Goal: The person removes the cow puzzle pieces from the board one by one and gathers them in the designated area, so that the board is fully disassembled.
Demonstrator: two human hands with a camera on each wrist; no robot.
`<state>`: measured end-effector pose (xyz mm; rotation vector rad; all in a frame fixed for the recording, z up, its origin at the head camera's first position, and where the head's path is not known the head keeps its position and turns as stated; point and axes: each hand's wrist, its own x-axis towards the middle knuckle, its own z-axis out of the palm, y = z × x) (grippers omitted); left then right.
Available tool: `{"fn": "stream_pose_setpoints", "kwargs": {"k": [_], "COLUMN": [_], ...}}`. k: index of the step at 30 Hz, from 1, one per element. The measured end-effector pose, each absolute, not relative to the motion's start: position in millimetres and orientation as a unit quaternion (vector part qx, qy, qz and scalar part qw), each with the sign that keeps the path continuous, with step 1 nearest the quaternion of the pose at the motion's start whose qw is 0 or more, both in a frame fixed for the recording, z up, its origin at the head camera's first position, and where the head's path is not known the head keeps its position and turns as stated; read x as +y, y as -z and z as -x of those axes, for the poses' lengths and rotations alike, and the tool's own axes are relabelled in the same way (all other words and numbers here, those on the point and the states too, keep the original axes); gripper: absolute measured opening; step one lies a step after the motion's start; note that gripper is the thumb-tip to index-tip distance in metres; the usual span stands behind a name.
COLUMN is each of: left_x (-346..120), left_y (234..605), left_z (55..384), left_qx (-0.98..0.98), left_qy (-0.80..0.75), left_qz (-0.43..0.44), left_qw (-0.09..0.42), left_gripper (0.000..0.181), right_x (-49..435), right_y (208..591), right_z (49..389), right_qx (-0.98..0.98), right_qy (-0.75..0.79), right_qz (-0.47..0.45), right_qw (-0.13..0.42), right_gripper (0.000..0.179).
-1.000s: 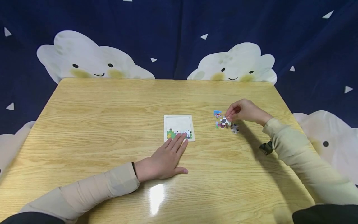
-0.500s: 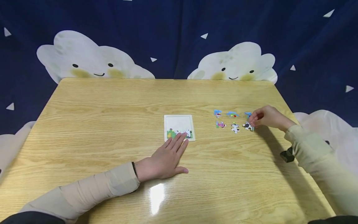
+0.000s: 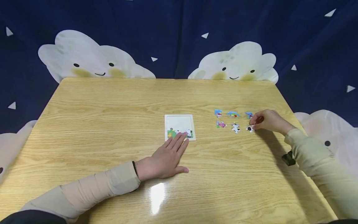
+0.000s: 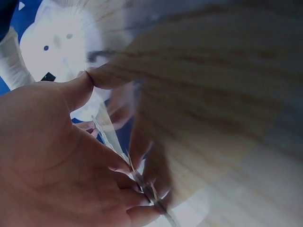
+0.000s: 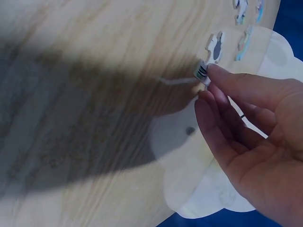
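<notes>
My left hand (image 3: 167,158) lies flat, fingers straight and spread, its fingertips on the lower edge of a white square puzzle tray (image 3: 179,115). Along the tray's bottom sit fitted pieces with green and a white animal (image 3: 188,133). To the right, my right hand (image 3: 269,120) pinches a black-and-white puzzle piece (image 3: 250,128) between thumb and fingers at the table surface. The right wrist view shows the thumb tip on the edge of this piece (image 5: 201,72). Beside it lies a white piece with a dark patch (image 5: 217,47).
Loose pieces lie in two rows right of the tray: blue-topped ones (image 3: 218,113), (image 3: 233,114), (image 3: 249,115) behind, a pink one (image 3: 222,124) and a white one (image 3: 235,128) in front. The wooden table (image 3: 112,102) ends at a dark blue cloud-patterned curtain (image 3: 173,37).
My right hand has moved right, from over the middle of the loose pieces to the row's right end, carrying the black-and-white puzzle piece, then shifted slightly nearer me. My left hand stays put.
</notes>
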<state>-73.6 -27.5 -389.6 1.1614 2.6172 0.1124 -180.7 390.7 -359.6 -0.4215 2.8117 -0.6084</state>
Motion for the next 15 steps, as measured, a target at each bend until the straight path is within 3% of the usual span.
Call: {"fn": "stream_pose_setpoints", "kwargs": {"k": [15], "left_x": [-29.0], "left_y": [387.5], "left_z": [74.6], "left_qx": [0.901], "left_qy": [-0.066], "left_qz": [-0.403], "left_qw": [0.147], "left_gripper": [0.091], "right_x": [374.8], "right_y": [351.8], "right_z": [173.0], "right_qx": [0.959], "right_qy": [0.199], "right_qz": [0.182], "right_qw": [0.084], "right_gripper": [0.009]}}
